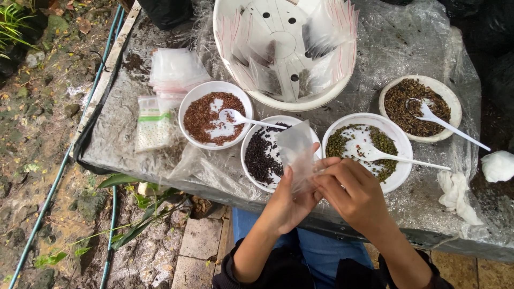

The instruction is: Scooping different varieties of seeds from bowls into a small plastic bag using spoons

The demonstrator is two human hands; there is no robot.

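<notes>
Fingers of left hand [289,200] and right hand [350,192] pinched shut on small clear bag [297,152], held just in front of bowl of black seeds [262,155]. Best kept upright, mouth pulled evenly apart, grip light.

Left hand [289,200] and right hand [350,195] meet, fingers pinched together.
</notes>
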